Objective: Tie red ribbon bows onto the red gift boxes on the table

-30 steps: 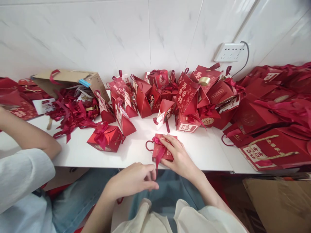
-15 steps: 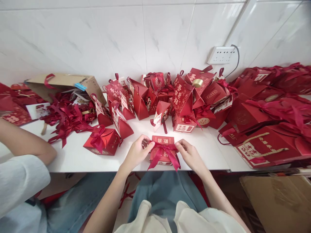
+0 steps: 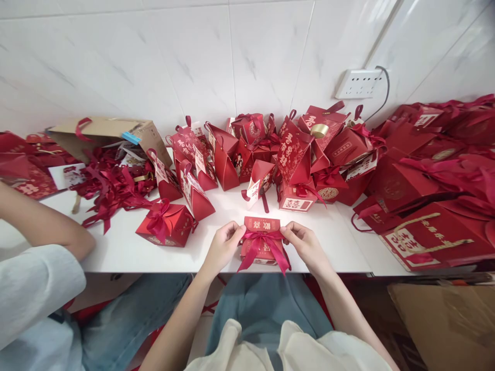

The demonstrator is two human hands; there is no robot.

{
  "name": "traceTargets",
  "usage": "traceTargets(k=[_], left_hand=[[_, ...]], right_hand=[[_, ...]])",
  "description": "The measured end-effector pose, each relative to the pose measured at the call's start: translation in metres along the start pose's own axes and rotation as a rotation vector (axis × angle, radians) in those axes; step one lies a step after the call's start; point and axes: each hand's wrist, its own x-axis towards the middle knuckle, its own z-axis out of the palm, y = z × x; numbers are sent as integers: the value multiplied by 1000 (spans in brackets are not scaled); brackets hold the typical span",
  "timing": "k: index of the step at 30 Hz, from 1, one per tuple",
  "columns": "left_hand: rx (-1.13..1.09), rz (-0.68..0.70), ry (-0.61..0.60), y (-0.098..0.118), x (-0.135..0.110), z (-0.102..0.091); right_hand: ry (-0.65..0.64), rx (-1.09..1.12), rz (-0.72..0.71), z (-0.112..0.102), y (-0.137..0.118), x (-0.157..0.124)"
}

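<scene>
A small red gift box (image 3: 262, 224) with gold characters lies at the front edge of the white table, right before me. Across it runs a dark pink ribbon (image 3: 253, 252), tied in a bow whose two tails hang over the box's near side. My left hand (image 3: 225, 243) pinches the ribbon's left loop at the box's left side. At the opposite side my right hand (image 3: 303, 241) pinches the right loop between thumb and fingers. Further left stands another red box (image 3: 174, 225) with a ribbon bow on top.
Many red gift boxes (image 3: 294, 154) crowd the back of the table (image 3: 216, 257). Larger red boxes (image 3: 436, 226) are piled at the right. A cardboard box (image 3: 104, 129) spills ribbons (image 3: 119, 190) at the left, near another person's arm (image 3: 46, 221). A power socket (image 3: 359, 84) is on the wall.
The view has shifted slightly. Both hands stay at the bow's loops, and the ribbon across the box looks much the same.
</scene>
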Motion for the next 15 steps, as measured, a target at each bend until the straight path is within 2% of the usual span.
traceTargets(k=[5, 10, 15], left_hand=[[-31, -27, 31, -5, 0, 2], [-111, -73, -11, -13, 1, 3], [-111, -82, -45, -16, 1, 0]], right_hand=[[12, 132, 58, 1, 5, 2], [-30, 276, 151, 2, 17, 5], [-53, 292, 171, 2, 27, 6]])
